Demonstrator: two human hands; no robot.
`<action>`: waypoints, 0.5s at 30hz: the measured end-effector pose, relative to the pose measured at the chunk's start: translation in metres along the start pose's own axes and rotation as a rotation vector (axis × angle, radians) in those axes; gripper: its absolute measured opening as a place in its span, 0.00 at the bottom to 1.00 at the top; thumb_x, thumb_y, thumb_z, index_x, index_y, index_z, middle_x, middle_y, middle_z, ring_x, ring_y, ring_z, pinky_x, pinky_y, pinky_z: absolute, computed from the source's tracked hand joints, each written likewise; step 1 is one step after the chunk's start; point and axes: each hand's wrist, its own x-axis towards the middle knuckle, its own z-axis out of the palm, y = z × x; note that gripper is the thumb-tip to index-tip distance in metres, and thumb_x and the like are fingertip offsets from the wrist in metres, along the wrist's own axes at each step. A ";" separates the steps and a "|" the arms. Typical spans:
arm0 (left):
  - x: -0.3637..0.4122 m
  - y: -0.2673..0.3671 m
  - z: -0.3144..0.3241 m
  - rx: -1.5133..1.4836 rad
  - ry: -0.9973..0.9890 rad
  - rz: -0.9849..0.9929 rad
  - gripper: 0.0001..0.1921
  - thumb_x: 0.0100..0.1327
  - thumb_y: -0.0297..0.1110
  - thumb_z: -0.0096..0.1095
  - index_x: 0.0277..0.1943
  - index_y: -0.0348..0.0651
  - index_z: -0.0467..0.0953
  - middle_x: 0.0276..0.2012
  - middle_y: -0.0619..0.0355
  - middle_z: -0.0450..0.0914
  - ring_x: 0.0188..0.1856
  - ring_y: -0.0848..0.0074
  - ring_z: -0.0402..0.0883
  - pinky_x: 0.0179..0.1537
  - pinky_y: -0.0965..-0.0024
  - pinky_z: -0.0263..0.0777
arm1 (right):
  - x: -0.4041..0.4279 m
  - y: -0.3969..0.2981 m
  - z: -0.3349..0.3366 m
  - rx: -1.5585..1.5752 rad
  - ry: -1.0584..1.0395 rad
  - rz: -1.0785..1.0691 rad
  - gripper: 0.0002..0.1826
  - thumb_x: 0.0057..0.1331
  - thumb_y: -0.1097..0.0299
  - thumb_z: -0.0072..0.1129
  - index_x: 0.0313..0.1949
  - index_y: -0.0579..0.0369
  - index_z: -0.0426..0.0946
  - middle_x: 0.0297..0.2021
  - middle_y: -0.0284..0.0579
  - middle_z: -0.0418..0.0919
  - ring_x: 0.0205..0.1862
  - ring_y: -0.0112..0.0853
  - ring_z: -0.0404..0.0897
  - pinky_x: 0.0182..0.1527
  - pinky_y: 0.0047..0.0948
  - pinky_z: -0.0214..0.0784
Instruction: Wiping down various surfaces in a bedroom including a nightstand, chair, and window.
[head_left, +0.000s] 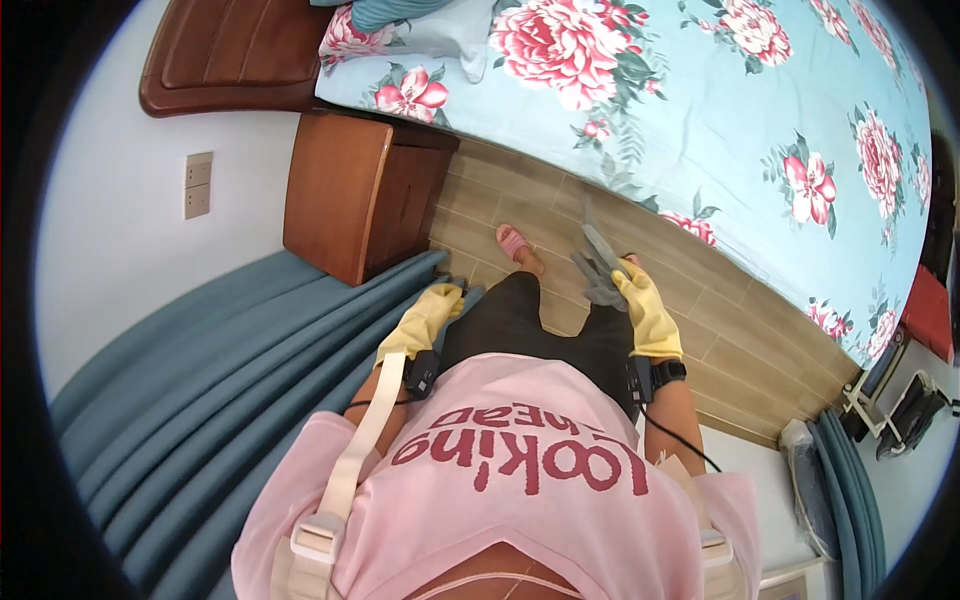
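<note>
My right hand (643, 309), in a yellow rubber glove, is closed on a limp grey cloth (600, 262). The cloth hangs in folds over the floor beside my right leg, and its far end is blurred. Also gloved in yellow, my left hand (429, 311) is curled into a loose fist beside my left thigh, close to the blue-grey curtain (300, 330). No object shows clearly in it; the inside of the fist is hidden.
A bed with a light-blue floral sheet (697, 150) runs along the far side. A brown wooden nightstand (337, 187) stands by its headboard (240, 56). Wood-look floor tiles (487, 176) lie between bed and curtain. A wall socket (198, 186) is at the left.
</note>
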 end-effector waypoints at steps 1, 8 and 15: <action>-0.003 0.011 0.016 0.049 -0.013 0.030 0.22 0.76 0.43 0.61 0.60 0.31 0.76 0.48 0.48 0.85 0.48 0.68 0.84 0.52 0.67 0.79 | -0.013 0.001 -0.017 0.039 0.026 0.014 0.22 0.79 0.65 0.54 0.65 0.69 0.74 0.53 0.43 0.83 0.51 0.26 0.81 0.56 0.25 0.72; -0.044 0.121 0.123 0.731 -0.115 0.296 0.21 0.73 0.42 0.56 0.56 0.30 0.79 0.46 0.41 0.84 0.46 0.61 0.85 0.50 0.65 0.77 | -0.092 0.032 -0.169 0.038 0.381 0.184 0.19 0.79 0.61 0.54 0.58 0.64 0.79 0.41 0.37 0.87 0.34 0.21 0.83 0.34 0.18 0.69; -0.030 0.067 0.131 0.773 0.086 0.379 0.19 0.70 0.42 0.54 0.50 0.37 0.84 0.45 0.41 0.86 0.50 0.49 0.84 0.54 0.57 0.75 | -0.108 0.029 -0.176 0.068 0.372 0.218 0.18 0.79 0.61 0.53 0.56 0.63 0.79 0.42 0.40 0.86 0.36 0.27 0.86 0.41 0.23 0.74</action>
